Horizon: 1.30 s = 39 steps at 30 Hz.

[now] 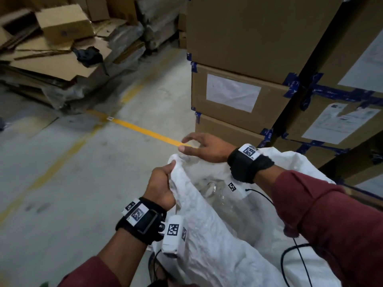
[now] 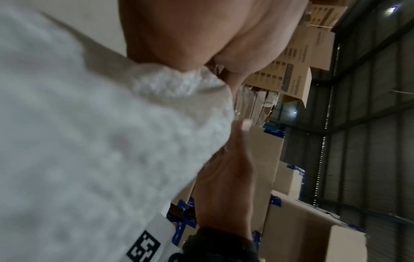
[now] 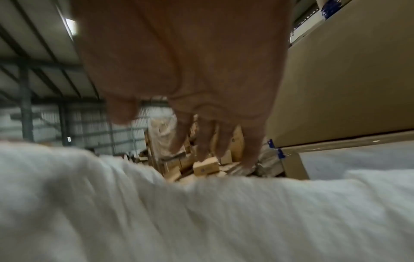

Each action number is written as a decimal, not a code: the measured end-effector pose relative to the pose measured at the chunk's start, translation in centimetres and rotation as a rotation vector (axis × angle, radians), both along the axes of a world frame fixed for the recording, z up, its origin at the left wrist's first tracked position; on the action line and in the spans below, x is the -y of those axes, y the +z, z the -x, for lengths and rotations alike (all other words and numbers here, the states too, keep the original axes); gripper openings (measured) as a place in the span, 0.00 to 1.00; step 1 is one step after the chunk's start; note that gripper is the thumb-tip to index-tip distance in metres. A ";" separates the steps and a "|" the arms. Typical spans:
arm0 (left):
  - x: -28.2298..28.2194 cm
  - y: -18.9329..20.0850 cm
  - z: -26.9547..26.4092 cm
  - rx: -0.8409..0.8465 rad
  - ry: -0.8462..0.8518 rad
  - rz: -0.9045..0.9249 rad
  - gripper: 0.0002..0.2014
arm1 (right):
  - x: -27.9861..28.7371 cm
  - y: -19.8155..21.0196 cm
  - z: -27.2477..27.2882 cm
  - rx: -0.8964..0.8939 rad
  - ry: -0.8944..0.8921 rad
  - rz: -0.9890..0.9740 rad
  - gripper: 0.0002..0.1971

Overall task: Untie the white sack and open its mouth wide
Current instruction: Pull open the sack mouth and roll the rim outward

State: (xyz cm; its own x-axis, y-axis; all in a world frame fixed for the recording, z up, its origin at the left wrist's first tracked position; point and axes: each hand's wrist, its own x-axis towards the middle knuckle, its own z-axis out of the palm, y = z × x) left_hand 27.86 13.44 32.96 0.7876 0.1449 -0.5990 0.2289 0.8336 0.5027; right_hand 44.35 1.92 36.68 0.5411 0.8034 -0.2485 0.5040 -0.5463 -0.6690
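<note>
The white woven sack (image 1: 217,235) stands in front of me with its mouth parted, and clear plastic (image 1: 219,195) shows inside. My left hand (image 1: 163,183) grips the near-left rim of the mouth, fingers curled round the bunched fabric (image 2: 179,83). My right hand (image 1: 203,149) hovers just over the far rim with its fingers spread and relaxed, holding nothing. In the right wrist view the right hand's fingers (image 3: 206,138) hang above the sack's white edge (image 3: 201,203). No tie is visible on the sack.
Stacked cardboard boxes (image 1: 248,83) with blue tape stand close behind the sack on the right. Flattened cardboard (image 1: 51,65) is piled at the far left. A yellow line (image 1: 145,131) crosses the concrete floor. Black cables (image 1: 298,262) run along my right sleeve.
</note>
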 end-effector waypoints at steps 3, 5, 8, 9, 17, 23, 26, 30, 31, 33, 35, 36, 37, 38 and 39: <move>-0.3 1.7 0.4 0.098 0.138 0.035 0.27 | -0.3 1.9 1.8 -0.244 0.176 0.036 0.35; -0.7 2.0 0.6 0.112 0.208 0.000 0.26 | -0.5 1.6 2.5 -0.151 0.182 0.049 0.39; -1.4 2.1 1.0 0.128 0.214 -0.019 0.23 | -0.6 1.0 3.0 -0.045 0.076 0.011 0.29; -1.6 2.1 1.2 0.137 0.190 -0.017 0.23 | -0.5 0.9 3.4 -0.022 0.065 0.014 0.26; -1.6 1.3 2.6 0.136 0.158 0.040 0.27 | -0.2 0.2 9.6 0.235 0.071 0.111 0.15; -3.1 1.4 4.6 -0.094 -0.318 -0.358 0.22 | -0.7 0.1 14.8 0.536 -0.116 0.194 0.09; -3.9 0.7 4.7 -0.040 -0.319 -0.106 0.19 | -1.8 0.6 18.1 0.546 -0.248 0.251 0.13; -6.1 -1.4 3.7 -0.033 -0.161 0.031 0.19 | 1.1 4.1 23.8 0.552 -0.967 0.049 0.16; -6.0 -1.6 3.8 -0.030 -0.164 -0.027 0.19 | 2.3 4.6 25.4 0.429 -1.117 -0.024 0.18; -5.7 -1.4 4.3 -0.010 -0.219 -0.174 0.17 | 3.3 5.1 29.3 -0.110 -1.189 -0.071 0.26; -5.6 -1.3 4.0 0.051 -0.280 -0.250 0.18 | 3.0 4.6 32.5 -0.678 -1.150 -0.127 0.32; -5.6 -1.5 3.7 0.078 -0.290 -0.237 0.19 | 2.8 3.8 33.2 -0.875 -1.139 -0.182 0.38; -5.5 -1.6 3.4 0.098 -0.306 -0.209 0.20 | 2.5 2.6 33.7 -1.044 -1.159 -0.292 0.43; -5.5 -1.6 3.0 0.112 -0.310 -0.184 0.20 | 2.0 1.1 33.5 -1.184 -1.184 -0.438 0.48; -5.5 -1.6 2.8 0.122 -0.338 -0.162 0.20 | 1.4 -0.4 32.8 -1.286 -1.242 -0.639 0.51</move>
